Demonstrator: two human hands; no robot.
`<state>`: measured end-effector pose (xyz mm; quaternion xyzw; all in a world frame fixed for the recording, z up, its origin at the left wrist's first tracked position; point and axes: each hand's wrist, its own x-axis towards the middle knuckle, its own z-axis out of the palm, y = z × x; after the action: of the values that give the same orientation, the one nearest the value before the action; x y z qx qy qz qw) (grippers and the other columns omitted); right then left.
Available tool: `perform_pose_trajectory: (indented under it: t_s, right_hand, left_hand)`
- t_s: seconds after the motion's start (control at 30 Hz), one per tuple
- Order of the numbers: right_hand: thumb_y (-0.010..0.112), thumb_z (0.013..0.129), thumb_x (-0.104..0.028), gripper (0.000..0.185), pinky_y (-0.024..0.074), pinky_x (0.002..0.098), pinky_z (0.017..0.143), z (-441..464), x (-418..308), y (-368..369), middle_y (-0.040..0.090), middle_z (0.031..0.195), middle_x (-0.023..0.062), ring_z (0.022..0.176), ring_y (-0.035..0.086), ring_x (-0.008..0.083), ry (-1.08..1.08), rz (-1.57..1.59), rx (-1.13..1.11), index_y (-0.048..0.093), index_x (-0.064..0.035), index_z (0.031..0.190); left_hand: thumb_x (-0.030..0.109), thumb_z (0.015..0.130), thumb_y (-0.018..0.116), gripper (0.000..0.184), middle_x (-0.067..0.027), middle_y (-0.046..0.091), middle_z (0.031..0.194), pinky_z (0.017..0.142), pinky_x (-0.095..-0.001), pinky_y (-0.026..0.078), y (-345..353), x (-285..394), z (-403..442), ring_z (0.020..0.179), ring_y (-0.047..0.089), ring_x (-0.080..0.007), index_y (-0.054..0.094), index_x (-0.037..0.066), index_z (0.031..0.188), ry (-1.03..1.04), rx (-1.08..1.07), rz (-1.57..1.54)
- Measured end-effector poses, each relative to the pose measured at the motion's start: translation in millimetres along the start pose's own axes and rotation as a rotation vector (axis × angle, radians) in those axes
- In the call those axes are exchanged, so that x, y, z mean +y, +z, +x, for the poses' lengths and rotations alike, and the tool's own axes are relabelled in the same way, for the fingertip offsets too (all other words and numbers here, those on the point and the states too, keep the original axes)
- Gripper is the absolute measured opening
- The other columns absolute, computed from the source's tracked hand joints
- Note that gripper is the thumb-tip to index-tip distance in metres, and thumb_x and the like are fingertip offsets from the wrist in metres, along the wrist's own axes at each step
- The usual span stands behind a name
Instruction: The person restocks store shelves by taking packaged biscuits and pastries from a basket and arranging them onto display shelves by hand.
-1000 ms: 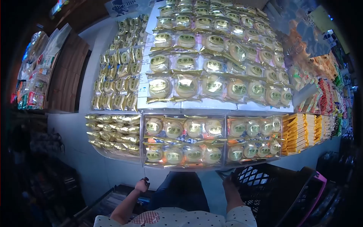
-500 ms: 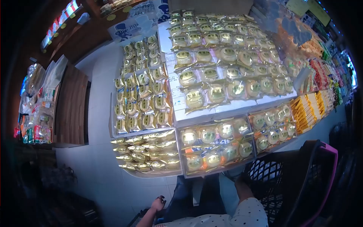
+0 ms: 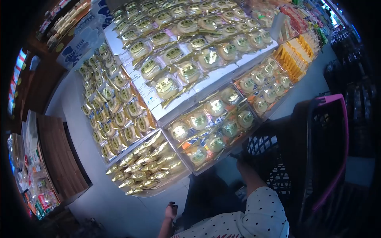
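My left hand hangs low over the floor, its fingers loosely curled and slightly apart, with nothing visible in it. My right hand reaches forward beside the left edge of a black lattice-sided shopping basket with a pink rim. Shadow hides its fingers, so whether they grip the basket is unclear. Just ahead of that hand are clear bins of round, individually wrapped pastries. Gold-wrapped packets stand in rows in the corner bin, nearer my left hand.
More wrapped pastries cover a raised white carton. Yellow packets and red packets lie further right. A brown wooden stand with bagged goods is on the left, across the tiled floor.
My view has turned, so the pastry display appears tilted and shifted left. The basket and my right hand sit higher in view. My left hand still hangs low.
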<state>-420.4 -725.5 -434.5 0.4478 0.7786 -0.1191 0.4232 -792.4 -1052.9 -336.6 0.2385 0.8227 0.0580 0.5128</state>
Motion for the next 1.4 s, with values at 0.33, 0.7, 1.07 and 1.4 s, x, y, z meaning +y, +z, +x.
perform_pose_trajectory:
  t_s: [0.33,0.7,1.07,1.4]
  right_hand:
    - [0.052,0.08,-0.023,0.027,0.0475,0.0415,0.079,-14,-4,-47,0.065,0.097,0.0111,0.091,0.061,0.027,-0.094,-0.108,0.112,0.067,-0.0057,0.094]
    - [0.06,0.074,-0.03,0.034,0.0467,0.043,0.078,-62,-84,-31,0.063,0.097,0.0178,0.088,0.061,0.0322,-0.297,0.831,0.04,0.065,-0.0037,0.095]
    - [0.057,0.083,-0.028,0.027,0.0456,0.0302,0.055,-155,-125,-90,0.062,0.07,0.0072,0.058,0.058,0.0139,-0.124,1.283,-0.007,0.063,-0.0019,0.082]
    - [0.052,0.082,-0.023,0.04,0.019,0.0491,0.101,-254,-246,-333,0.048,0.124,0.0103,0.122,0.037,0.0257,-0.607,0.686,1.16,0.052,-0.01,0.12]
  left_hand:
    - [0.014,0.081,0.056,0.027,-0.0177,0.064,0.087,0.073,-0.0379,0.048,0,50,-7,0.082,0.062,-0.0334,0.053,0.002,0.104,0.19,0.051,0.081]
    - [0.013,0.081,0.056,0.027,-0.0179,0.064,0.091,0.076,-0.0383,0.048,9,130,-28,0.085,0.062,-0.0329,0.053,0.0,0.105,0.457,0.014,0.087]
    - [0.01,0.087,0.052,0.009,-0.005,0.061,0.091,0.07,-0.0225,0.043,-72,197,-68,0.081,0.055,-0.0101,0.055,0.004,0.093,0.595,-0.409,-0.774]
    - [0.038,0.096,0.027,0.048,-0.0118,0.042,0.131,0.101,-0.0375,0.033,-186,218,-87,0.118,0.043,-0.0254,0.034,0.006,0.131,0.415,-1.025,-1.731]
